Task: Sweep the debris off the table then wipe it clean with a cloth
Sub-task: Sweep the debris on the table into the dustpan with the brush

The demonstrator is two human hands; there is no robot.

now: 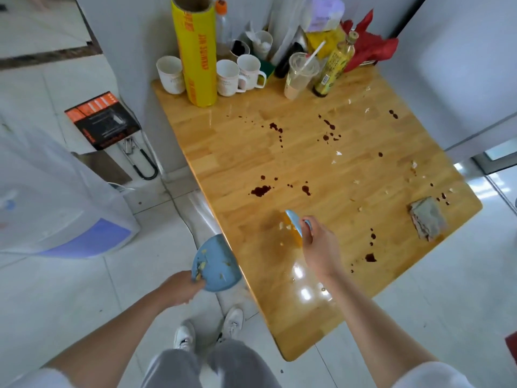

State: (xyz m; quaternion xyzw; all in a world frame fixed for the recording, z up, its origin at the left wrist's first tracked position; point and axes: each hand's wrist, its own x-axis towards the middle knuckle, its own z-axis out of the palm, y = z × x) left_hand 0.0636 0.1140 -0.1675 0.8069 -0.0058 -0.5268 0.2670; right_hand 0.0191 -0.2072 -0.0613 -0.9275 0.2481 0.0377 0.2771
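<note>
Head view: person standing at the near left edge of a wooden table [293, 152], looking down.
Left hand [181, 288]: closed around the rim of a blue dustpan [216, 264], held just beside and below the table's left edge; a few pale scraps lie in the pan.
Right hand [319, 247]: wrapped around the light blue handle of a small brush [293, 224], orange bristles down on the tabletop near the left edge.
Debris, near brush: pale crumbs [285, 226] touching or just beside the bristles.
Debris, elsewhere: more pale bits [338, 154] scattered over the right half of the table, well apart from the brush.
Stains: dark brown splashes [261, 190] dotted across the middle and right side.
Cloth [426, 219]: grey, folded, lying flat near the right edge, untouched by either hand.
Far end of table: upright yellow wrap roll [195, 57], white mugs [228, 78], plastic cup with straw [299, 77], bottle [334, 65] crowded against the wall.
</note>
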